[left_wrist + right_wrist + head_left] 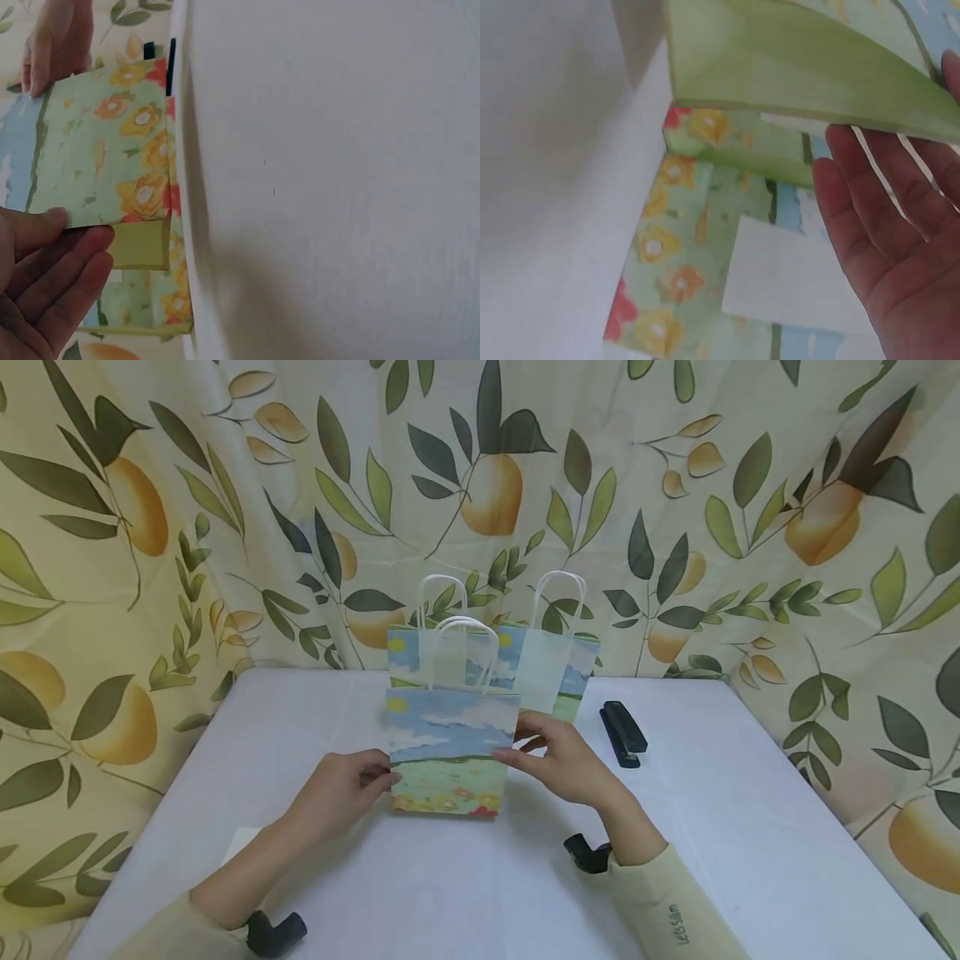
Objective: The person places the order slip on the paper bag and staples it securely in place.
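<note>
A small paper gift bag [450,735] with a painted sky, green field and flowers stands upright on the table, its white handles raised. My left hand [341,789] pinches its left side edge, the thumb [45,221] on the printed front. On the opposite edge my right hand [558,760] holds the bag, thumb in front and fingers behind. The bag's plain green side [780,67] shows in the right wrist view. Two matching gift bags stand behind it, one at left [402,647] and one at right [583,660]. A white card [542,668] lies against the right one's front.
A black stapler [623,733] lies on the white-covered table [720,827], right of the bags. Part of a white sheet [238,842] shows beside my left forearm. A patterned curtain [637,585] hangs behind the table's far edge.
</note>
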A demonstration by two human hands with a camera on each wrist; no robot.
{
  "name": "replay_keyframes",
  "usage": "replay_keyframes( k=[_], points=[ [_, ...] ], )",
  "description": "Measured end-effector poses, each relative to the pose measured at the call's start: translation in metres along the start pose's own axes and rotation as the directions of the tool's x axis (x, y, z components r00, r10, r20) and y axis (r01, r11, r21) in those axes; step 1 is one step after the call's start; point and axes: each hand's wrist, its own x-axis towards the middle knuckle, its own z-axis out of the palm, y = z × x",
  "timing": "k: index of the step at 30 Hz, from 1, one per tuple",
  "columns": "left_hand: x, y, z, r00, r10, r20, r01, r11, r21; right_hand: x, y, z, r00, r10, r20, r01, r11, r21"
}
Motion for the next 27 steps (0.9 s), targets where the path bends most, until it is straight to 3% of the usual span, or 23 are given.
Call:
replay_keyframes(
  k=[8, 19, 23, 27],
  points=[
    [0.003, 0.007, 0.014, 0.997, 0.064, 0.045, -0.064, 0.998, -0.006, -0.011, 0.004, -0.015, 0.999, 0.025, 0.027, -0.024, 0.999, -0.040],
    [0.002, 0.013, 0.023, 0.993, 0.071, 0.098, -0.073, 0.997, 0.011, -0.019, 0.009, -0.029, 0.994, 0.041, 0.105, -0.035, 0.998, -0.052],
    [0.004, 0.013, 0.018, 0.996, 0.039, 0.086, -0.041, 0.999, 0.015, -0.020, 0.010, -0.033, 0.990, 0.070, 0.122, -0.064, 0.997, -0.053],
    [0.009, 0.014, 0.008, 1.000, -0.001, 0.018, 0.002, 1.000, -0.016, -0.020, 0.007, -0.035, 0.991, 0.071, 0.115, -0.063, 0.996, -0.069]
  ],
)
